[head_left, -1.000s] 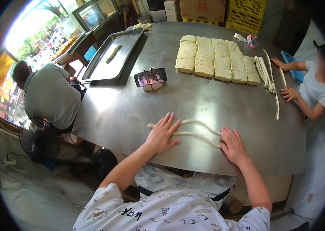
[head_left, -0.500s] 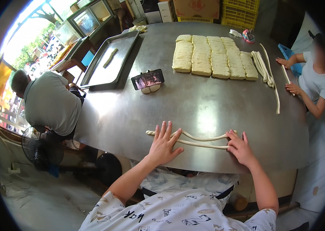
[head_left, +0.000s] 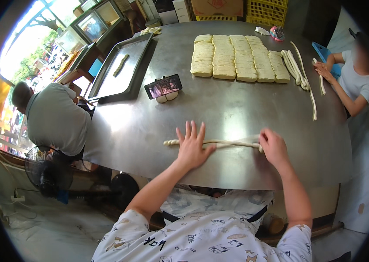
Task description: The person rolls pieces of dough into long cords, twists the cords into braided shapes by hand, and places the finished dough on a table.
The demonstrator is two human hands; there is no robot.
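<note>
A pale rope of dough [head_left: 226, 143] lies across the near part of the metal table [head_left: 149, 135]. At its left end the strands are twisted together. Toward the right they cross, slightly smeared by motion. My left hand [head_left: 192, 150] rests flat over the dough near the twisted end, its fingers spread. At the right end my right hand [head_left: 274, 146] is closed, fingertips pinching a dough strand, while another strand end sits just beside the fingers. The part beneath my left palm is hidden.
Blocks of cut dough [head_left: 228, 59] stand at the back, with long dough ropes [head_left: 293, 70] beside them. A co-worker [head_left: 357, 78] handles dough at the right. A propped phone [head_left: 163, 86] and a tray [head_left: 125, 81] with one twist lie left; another person [head_left: 58, 118] sits there.
My right hand has gone from lying over two parallel strands to a raised pinch, and the strands now cross. My left hand has shifted slightly right. The co-worker's hands have come together.
</note>
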